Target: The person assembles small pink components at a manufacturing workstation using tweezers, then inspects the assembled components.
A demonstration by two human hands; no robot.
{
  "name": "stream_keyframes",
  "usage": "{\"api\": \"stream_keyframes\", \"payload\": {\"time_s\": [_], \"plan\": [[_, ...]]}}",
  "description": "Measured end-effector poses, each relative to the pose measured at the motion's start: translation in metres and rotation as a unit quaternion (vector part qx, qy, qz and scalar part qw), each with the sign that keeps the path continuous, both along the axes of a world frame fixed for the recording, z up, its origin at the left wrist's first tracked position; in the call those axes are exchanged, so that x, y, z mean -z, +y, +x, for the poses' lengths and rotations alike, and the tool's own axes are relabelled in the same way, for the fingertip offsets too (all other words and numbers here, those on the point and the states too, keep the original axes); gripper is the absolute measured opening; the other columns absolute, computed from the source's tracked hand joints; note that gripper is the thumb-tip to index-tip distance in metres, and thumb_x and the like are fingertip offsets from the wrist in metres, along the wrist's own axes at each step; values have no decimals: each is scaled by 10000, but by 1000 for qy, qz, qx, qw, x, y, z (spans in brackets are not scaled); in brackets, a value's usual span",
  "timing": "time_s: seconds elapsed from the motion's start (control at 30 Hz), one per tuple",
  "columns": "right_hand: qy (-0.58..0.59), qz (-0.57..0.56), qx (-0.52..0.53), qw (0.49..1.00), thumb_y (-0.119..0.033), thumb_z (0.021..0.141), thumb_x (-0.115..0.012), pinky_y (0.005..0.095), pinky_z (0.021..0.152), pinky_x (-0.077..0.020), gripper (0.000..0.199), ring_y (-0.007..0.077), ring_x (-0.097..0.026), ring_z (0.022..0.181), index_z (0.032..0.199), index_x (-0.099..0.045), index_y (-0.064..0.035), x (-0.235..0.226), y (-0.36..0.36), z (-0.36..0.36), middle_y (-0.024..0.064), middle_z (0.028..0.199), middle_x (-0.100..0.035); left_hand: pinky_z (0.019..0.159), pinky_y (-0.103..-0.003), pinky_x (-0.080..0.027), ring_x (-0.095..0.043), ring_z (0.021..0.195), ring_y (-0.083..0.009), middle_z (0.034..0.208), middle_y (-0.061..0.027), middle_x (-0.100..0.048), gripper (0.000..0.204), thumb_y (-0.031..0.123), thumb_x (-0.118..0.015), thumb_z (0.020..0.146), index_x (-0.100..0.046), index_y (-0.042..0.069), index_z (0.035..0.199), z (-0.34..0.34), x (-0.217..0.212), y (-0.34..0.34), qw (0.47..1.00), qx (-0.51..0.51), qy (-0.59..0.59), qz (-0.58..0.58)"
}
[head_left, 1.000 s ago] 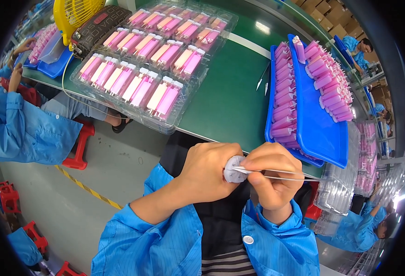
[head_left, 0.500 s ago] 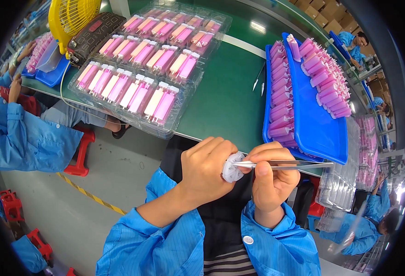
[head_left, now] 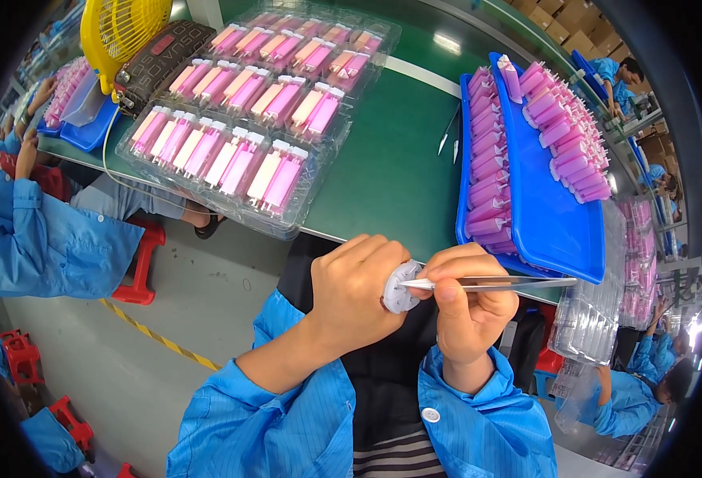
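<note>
A small white round part (head_left: 399,287) is held in the left hand (head_left: 356,295), whose grip is closed around it so that only its right side shows past the fingers; it is kept in front of the body, just off the near edge of the green bench (head_left: 391,159), over the lap. A pair of metal tweezers (head_left: 490,282) is pinched in the right hand (head_left: 470,307) between thumb and forefinger, the grip shut tight on the shaft, with the tips laid against the white part and the long end pointing out to the right. Whether anything is caught between the tweezer tips cannot be made out, as they seem to be hidden against the part. On the bench, toward its near right edge, a blue tray (head_left: 554,215) is set, with rows of pink and purple pieces (head_left: 490,171) stood along its left and far sides. Toward the left of the bench, clear plastic blister trays (head_left: 239,155) filled with pink and white items are laid. At the far left corner a yellow fan (head_left: 120,28) is stood. A blue sleeve (head_left: 44,247) of another person is seen at the left.
</note>
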State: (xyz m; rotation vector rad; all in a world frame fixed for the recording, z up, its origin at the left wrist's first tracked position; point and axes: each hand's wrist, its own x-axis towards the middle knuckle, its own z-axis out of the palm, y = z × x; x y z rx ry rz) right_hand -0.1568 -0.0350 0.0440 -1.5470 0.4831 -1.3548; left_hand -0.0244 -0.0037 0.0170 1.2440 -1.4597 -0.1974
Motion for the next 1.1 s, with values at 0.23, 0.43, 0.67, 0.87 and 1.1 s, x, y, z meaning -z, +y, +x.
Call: {"api": "stream_keyframes", "payload": {"time_s": [0.23, 0.43, 0.67, 0.87, 1.1], "plan": [[144, -125, 33, 981, 37, 781, -715, 264, 588, -485, 115, 191, -622, 677, 886, -667, 36, -12, -2, 0, 160, 821, -664, 465, -361, -420, -572, 580, -266, 651, -71, -551, 230, 68, -752, 593, -561, 60, 721, 2, 8, -3, 999, -9, -26, -17], [54, -58, 18, 997, -4, 808, -709, 264, 624, -491, 119, 191, -633, 736, 915, -672, 35, -3, -4, -5, 164, 855, -663, 475, -361, -428, -577, 580, -272, 652, -75, -555, 230, 61, -757, 604, -559, 55, 721, 3, 2, 0, 1000, 7, -2, -10], [33, -52, -3, 998, -35, 838, -695, 265, 670, -501, 124, 194, -639, 783, 932, -669, 42, -1, -8, -2, 169, 881, -664, 515, -356, -446, -597, 591, -305, 679, -104, -596, 235, 51, -783, 615, -602, 30, 763, 5, 2, 2, 1000, 28, 14, 2], [36, -52, 1, 998, -22, 835, -696, 264, 671, -504, 114, 192, -639, 781, 924, -667, 42, -1, -8, -2, 167, 880, -664, 514, -356, -446, -597, 590, -303, 679, -101, -597, 242, 56, -788, 612, -606, 30, 770, 5, 1, 2, 1000, 27, 14, 2], [37, -46, -2, 998, -15, 843, -689, 260, 666, -504, 96, 187, -637, 775, 911, -661, 48, 1, -8, -2, 164, 874, -663, 509, -350, -433, -582, 580, -298, 669, -96, -583, 237, 55, -787, 610, -600, 37, 754, 5, 2, 2, 1000, 26, 17, 0]]}}
